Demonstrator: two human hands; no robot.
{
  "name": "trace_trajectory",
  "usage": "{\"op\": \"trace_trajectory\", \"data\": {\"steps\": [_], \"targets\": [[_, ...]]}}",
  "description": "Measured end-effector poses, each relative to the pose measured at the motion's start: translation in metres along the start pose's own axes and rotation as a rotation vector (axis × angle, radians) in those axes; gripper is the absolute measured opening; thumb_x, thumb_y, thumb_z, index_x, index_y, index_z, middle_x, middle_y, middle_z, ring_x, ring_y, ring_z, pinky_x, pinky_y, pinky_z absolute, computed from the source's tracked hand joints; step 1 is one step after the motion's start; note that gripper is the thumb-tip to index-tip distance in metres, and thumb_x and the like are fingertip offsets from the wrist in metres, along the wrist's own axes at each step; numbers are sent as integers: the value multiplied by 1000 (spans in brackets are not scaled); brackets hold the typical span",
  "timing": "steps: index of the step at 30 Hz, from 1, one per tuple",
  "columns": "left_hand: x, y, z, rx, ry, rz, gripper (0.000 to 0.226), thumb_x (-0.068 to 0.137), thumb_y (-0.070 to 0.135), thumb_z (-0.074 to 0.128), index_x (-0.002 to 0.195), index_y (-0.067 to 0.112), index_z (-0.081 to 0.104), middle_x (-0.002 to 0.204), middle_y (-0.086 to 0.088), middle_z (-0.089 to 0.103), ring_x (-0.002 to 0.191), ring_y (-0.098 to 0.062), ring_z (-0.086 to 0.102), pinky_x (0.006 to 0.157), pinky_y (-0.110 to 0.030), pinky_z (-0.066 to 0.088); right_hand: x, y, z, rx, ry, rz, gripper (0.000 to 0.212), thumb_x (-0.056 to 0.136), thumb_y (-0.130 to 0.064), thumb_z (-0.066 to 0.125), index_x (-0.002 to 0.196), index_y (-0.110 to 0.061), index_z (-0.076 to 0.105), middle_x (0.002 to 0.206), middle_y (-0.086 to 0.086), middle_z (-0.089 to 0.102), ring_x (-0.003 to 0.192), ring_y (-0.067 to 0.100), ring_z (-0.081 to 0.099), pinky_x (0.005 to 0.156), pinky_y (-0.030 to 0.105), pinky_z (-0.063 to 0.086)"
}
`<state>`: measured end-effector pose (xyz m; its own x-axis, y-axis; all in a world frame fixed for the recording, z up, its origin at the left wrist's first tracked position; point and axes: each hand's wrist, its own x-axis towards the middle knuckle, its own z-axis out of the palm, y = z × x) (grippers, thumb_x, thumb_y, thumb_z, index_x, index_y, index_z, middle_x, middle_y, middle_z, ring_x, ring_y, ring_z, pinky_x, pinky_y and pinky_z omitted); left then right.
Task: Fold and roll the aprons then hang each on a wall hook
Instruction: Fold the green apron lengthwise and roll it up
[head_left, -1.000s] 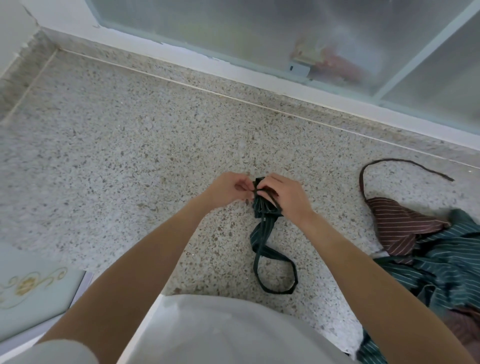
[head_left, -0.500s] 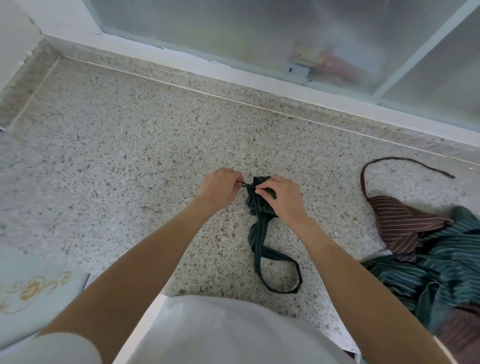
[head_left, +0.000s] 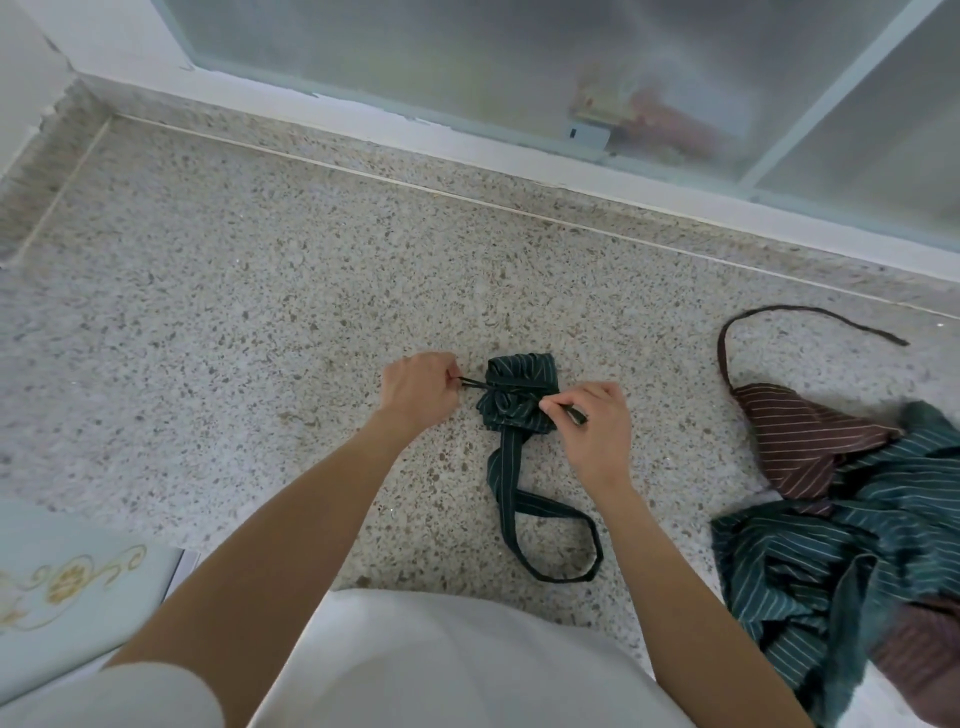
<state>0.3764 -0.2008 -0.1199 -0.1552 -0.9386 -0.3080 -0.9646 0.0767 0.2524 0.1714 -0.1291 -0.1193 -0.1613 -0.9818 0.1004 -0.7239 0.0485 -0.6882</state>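
Single head-worn wide-angle view, looking steeply down and forward over speckled counter (head_left: 260, 312), close above hands, frosted window (head_left: 467, 62) along top edge.

Striped cloth apron (head_left: 519, 395), speckled stone counter (head_left: 260, 312)

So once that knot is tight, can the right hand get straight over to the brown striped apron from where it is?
Probably yes. The right hand is busy pinching a tie end on the rolled green apron, but only bare countertop lies between it and the brown striped apron.
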Motion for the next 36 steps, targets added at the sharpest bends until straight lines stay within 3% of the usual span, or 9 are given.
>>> {"op": "trace_trajectory", "data": {"steps": [7, 12, 16, 22, 25, 28, 31, 33, 36], "targets": [[-39, 2, 3, -236, 177, 214, 38, 90, 14, 55, 126, 18, 47, 121, -4, 55, 106, -21, 54, 83, -39, 50, -29, 1, -14, 251, -81, 228, 37, 95, -32, 53, 130, -22, 49, 119, -7, 54, 111, 9, 48, 95, 23, 39], [-95, 23, 32, -63, 36, 964, 39, 75, -3, 61, 108, 19, 62, 118, 0, 60, 117, -18, 45, 106, -32, 28, -105, 23, -34, -174, -131, -146, 28, 79, -14, 39, 97, -16, 60, 119, 6, 54, 109, 24, 44, 87, 42, 44], [-101, 40, 42, 201, -232, 973, 36, 84, 15, 58, 119, 20, 59, 125, 0, 56, 123, -20, 43, 111, -32, 16, -144, 31, -38, -436, -304, -199, 39, 70, -12, 36, 94, -18, 66, 133, 9, 53, 124, 29, 40, 96, 48, 44], [-91, 47, 25, 319, -266, 1055, 17, 89, 27, 56, 104, 24, 63, 104, 5, 62, 100, -17, 57, 87, -29, 32, -179, 29, -63, -517, -252, 53, 33, 55, -11, 81, 85, -16, 69, 136, 12, 51, 128, 34, 41, 95, 51, 46], [-92, 58, 11, 31, -176, 1132, 10, 86, 13, 61, 96, 14, 62, 89, -3, 63, 76, -22, 62, 63, -29, 43, -197, 14, -83, -292, -36, 168, 18, 67, -19, 78, 78, -15, 65, 129, 8, 55, 126, 24, 45, 100, 43, 41], [-95, 91, -14, -56, -169, 1152, 13, 90, 11, 55, 103, 14, 54, 90, -3, 62, 76, -19, 56, 61, -30, 42, -206, -25, -115, 299, 190, 420, 14, 79, -15, 67, 77, -28, 61, 119, -3, 58, 116, 1, 47, 99, 23, 32], [-115, 141, -41, -222, -399, 1151, 14, 90, 20, 59, 102, 23, 52, 97, 4, 63, 86, -10, 57, 73, -26, 45, -216, -63, -150, 574, 360, 476, 19, 84, -12, 65, 72, -27, 61, 89, 11, 64, 91, 24, 58, 83, 29, 42], [-136, 175, -61, -324, -602, 1126, 14, 86, 21, 65, 91, 30, 56, 97, 8, 64, 90, 2, 57, 79, -10, 41, -226, -84, -175, 664, 462, 437, 19, 82, -15, 66, 69, -15, 53, 71, 30, 44, 69, 29, 46, 68, 24, 43], [-178, 223, -77, -415, -835, 1209, 10, 83, 14, 69, 88, 18, 61, 90, -6, 67, 84, -6, 63, 82, -14, 46, -257, -101, -221, 752, 528, 373, 11, 81, -17, 66, 80, -12, 56, 70, 22, 40, 68, 23, 46, 68, 22, 43]]}}
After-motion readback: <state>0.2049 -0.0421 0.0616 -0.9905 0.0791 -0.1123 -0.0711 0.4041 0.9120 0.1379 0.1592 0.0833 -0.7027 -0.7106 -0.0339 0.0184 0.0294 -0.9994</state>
